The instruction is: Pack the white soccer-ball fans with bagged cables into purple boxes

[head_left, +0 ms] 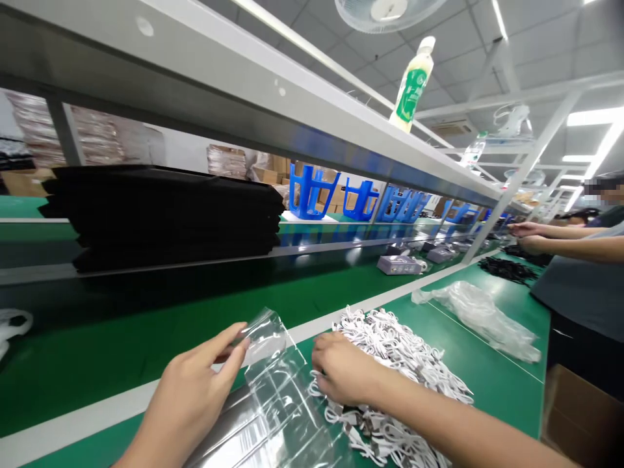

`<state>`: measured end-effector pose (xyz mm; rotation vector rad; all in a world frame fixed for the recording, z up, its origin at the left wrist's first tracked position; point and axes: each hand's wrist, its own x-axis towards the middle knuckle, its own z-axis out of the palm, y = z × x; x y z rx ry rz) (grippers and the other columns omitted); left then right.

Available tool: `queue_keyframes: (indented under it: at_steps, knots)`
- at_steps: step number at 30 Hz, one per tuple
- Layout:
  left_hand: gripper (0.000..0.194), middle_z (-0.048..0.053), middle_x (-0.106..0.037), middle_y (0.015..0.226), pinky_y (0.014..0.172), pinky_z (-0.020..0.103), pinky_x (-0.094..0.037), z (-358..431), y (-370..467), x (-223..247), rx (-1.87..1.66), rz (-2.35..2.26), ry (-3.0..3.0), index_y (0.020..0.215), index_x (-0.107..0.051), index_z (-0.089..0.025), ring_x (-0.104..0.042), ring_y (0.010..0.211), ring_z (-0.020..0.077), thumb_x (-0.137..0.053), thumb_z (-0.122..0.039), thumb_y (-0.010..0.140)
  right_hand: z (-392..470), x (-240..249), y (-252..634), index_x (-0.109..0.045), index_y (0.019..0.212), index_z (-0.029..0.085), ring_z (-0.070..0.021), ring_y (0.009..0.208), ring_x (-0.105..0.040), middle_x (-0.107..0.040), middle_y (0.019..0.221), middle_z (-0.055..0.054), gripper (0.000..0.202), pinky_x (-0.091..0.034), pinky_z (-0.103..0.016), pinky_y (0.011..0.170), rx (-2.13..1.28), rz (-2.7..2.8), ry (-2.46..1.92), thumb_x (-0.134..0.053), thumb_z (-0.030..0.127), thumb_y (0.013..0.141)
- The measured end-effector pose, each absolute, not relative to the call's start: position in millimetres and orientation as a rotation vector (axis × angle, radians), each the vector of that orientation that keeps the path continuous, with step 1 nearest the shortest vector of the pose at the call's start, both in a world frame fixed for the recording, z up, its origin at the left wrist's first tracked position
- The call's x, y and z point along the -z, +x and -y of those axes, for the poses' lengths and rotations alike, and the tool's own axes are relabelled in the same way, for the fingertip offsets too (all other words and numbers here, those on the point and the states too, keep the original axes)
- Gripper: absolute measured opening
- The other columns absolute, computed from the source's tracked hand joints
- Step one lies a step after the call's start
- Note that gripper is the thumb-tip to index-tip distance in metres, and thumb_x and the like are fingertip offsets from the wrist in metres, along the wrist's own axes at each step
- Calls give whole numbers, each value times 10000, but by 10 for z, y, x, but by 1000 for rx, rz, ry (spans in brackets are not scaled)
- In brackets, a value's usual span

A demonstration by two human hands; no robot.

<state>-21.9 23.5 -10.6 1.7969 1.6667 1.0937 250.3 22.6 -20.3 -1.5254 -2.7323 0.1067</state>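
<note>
We see the left hand (195, 390) pinching the upper edge of a clear plastic bag (280, 383) between thumb and forefinger, so that the bag's mouth end is lifted off the table (492, 383) while the rest of it trails down toward the near edge. The bag's long axis runs from the raised far corner by the fingertips back toward us and slightly right, lying over a stack of more clear bags (234, 435) at the near edge.

Just to the right of the bag, the right hand (344, 370) rests knuckles-up on a pile of coiled white cables (400, 364). Its fingers curl down into the near-left edge of the pile; we cannot tell whether they have closed on one cable or only touch the heap. The pile spreads from that hand to the right and farther away, so the cables lie directly under and beyond the right hand, and the held bag sits immediately to its left, the two hands near each other with the bag's edge between them. The right hand is plainly the nearer one to the cables; the left is the only one on the bag.

Farther off on the table lies a crumpled plastic sheet (480, 318), and beyond it a heap of black cables (507, 268). A green conveyor belt (146, 338) runs along the far side, carrying small grey boxes (400, 264). Another person's arms (560, 237) reach in at the far right.
</note>
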Motion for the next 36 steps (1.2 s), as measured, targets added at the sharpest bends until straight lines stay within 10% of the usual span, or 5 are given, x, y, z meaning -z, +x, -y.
queue_keyframes:
  at_steps: [9, 22, 27, 32, 36]
  knots:
    - [623, -30, -724, 1107, 785, 348, -590, -291, -249, 38, -1065, -1669, 1605, 1236, -679, -300, -685, 1022, 277, -522, -664, 756, -95, -266, 2588, -455, 1034, 215, -114, 602, -393, -434, 760, 48, 169, -334, -228, 566, -1327, 1905, -1165, -484, 377, 999]
    - [565, 75, -495, 1462, 1152, 324, -357, -578, -1363, -341, -980, -2196, 1997, 1401, -527, -213, -446, 1360, 229, -559, -419, 876, -781, -511, 1632, -436, 651, 186, -119, 524, -271, -341, 585, 29, 447, -189, -273, 501, -1159, 2132, -1314, -579, 526, 903]
    - [714, 323, -256, 1524, 1030, 742, -264, -783, -2773, -108, -895, -2794, 1298, 1403, -508, -96, -144, 1433, 524, -479, -578, 878, -1579, -577, 450, -436, 656, 199, -108, 411, -234, -273, 493, 53, 349, -112, -257, 421, -1248, 2020, -1460, -525, 396, 930]
    - [661, 196, -129, 1610, 1071, 729, -191, -895, -3242, 298, -791, -2833, 1171, 1401, -524, -296, 4, 1481, 448, -420, -668, 865, -1838, -442, -1220, -576, 872, 146, -92, 410, -257, -463, 607, 16, 189, -189, -221, 415, -1517, 2284, -1144, -397, 192, 908]
    - [621, 133, -124, 1621, 1061, 669, -298, -947, -3322, 409, -821, -2785, 1122, 1359, -554, -360, -53, 1471, 460, -460, -685, 838, -1914, -466, -1830, -683, 885, 130, -149, 635, -532, -645, 872, -44, 211, -393, -241, 577, -924, 3080, -679, -604, 55, 704]
